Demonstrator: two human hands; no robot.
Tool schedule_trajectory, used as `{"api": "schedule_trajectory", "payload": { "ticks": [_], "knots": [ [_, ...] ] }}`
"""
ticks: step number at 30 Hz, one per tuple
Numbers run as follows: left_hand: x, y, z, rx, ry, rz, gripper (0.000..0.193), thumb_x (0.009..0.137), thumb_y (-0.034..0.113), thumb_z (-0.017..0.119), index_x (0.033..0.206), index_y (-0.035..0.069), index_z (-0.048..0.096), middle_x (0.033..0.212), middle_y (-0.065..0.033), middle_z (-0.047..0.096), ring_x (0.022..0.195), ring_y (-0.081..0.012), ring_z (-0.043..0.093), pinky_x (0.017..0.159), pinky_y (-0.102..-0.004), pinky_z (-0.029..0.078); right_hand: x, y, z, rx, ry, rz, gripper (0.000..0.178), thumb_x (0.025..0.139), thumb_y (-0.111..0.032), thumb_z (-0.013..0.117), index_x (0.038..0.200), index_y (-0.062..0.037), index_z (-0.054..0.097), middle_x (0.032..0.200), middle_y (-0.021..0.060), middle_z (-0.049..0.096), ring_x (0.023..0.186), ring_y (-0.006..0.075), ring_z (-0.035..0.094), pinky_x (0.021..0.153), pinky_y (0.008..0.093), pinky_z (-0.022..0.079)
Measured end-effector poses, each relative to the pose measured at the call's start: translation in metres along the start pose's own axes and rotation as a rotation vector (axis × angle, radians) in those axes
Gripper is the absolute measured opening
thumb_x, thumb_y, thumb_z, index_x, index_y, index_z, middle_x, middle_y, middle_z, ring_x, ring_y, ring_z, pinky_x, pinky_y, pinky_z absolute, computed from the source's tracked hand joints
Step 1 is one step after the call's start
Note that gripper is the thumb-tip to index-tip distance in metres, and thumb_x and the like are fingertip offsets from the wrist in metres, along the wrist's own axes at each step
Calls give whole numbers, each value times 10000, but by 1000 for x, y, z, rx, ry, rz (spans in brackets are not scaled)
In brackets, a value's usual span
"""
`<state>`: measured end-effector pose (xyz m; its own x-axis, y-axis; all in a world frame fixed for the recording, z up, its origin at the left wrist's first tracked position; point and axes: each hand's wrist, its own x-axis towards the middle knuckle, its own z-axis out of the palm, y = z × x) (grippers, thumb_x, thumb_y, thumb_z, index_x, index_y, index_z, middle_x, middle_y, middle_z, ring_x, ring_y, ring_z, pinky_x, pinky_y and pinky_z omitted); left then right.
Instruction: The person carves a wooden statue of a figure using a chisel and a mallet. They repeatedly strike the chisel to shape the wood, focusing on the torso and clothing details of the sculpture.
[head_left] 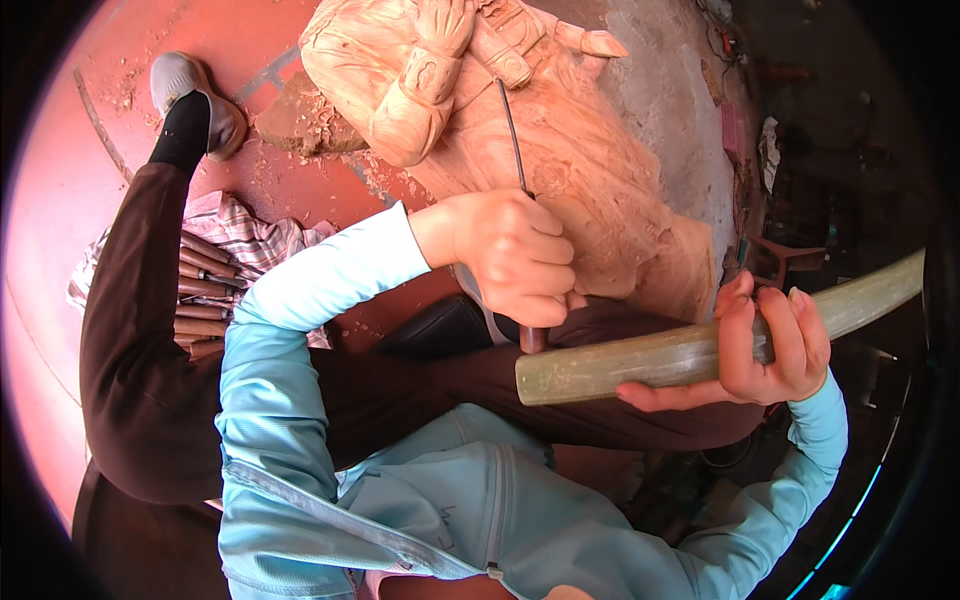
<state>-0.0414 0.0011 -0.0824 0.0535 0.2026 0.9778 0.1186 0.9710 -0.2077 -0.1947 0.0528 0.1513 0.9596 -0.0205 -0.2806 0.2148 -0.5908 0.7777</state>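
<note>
My left hand (515,255) is wrapped in a fist round a carving chisel (514,135). Its thin dark blade slants up, with the tip at the carved detail of a large pale wooden sculpture (600,175). Below my fist shows the butt of the chisel's brown wooden handle. My right hand (775,350) grips a long, slightly curved, pale green club (640,365) from beneath, fingers curled over it. The club's left end lies at the handle's butt; whether they touch I cannot tell. Carved folds and rounded forms cover the sculpture's upper part, while the lower part is smoother.
Several wooden-handled tools (205,290) lie on a checked cloth (235,215) beside my leg. Wood shavings litter the red tiled floor (110,130) and a flat block (300,115). A grey stone-like surface (675,100) borders the sculpture. Dark clutter stands at the right.
</note>
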Motion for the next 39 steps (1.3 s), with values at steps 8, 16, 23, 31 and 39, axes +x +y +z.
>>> {"api": "schedule_trajectory", "payload": {
  "ticks": [8, 16, 23, 31, 39],
  "knots": [
    [-2, 2, -7, 20, -145, -15, 410, 785, 92, 661, 567, 147, 318, 536, 44, 353, 448, -97, 419, 389, -241, 283, -14, -5, 3, 149, 34, 3, 995, 730, 39, 586, 1375, -565, 129, 1000, 79, 487, 770, 208, 508, 684, 359, 431],
    [-7, 4, -9, -7, -224, -8, 372, 797, 123, 655, 576, 141, 357, 538, 46, 368, 450, -101, 433, 391, -239, 306, -19, -26, 6, 128, 5, 24, 660, 896, -254, 487, 1376, -563, 156, 999, 89, 483, 807, 227, 500, 692, 379, 423],
    [-16, 3, -10, -8, -319, 20, 280, 820, 220, 645, 623, 146, 460, 569, 50, 415, 504, -100, 489, 415, -238, 360, -22, -33, 20, 210, 48, 84, 623, 824, -422, 502, 1370, -528, 221, 1001, 67, 478, 819, 220, 499, 709, 364, 431],
    [-19, 1, -6, -18, -409, 1, 282, 806, 371, 623, 662, 163, 499, 611, 55, 457, 546, -106, 527, 435, -240, 404, -30, -31, 32, 261, 78, 73, 532, 878, -519, 474, 1358, -551, 245, 1011, 74, 488, 837, 233, 506, 705, 358, 438],
    [-21, 1, -2, 18, -396, -41, 337, 797, 323, 613, 607, 142, 401, 587, 46, 433, 525, -98, 489, 445, -227, 377, -30, -33, 43, 197, 81, 160, 534, 870, -507, 509, 1345, -543, 268, 992, 63, 508, 790, 217, 518, 687, 355, 451]
  ]
}}
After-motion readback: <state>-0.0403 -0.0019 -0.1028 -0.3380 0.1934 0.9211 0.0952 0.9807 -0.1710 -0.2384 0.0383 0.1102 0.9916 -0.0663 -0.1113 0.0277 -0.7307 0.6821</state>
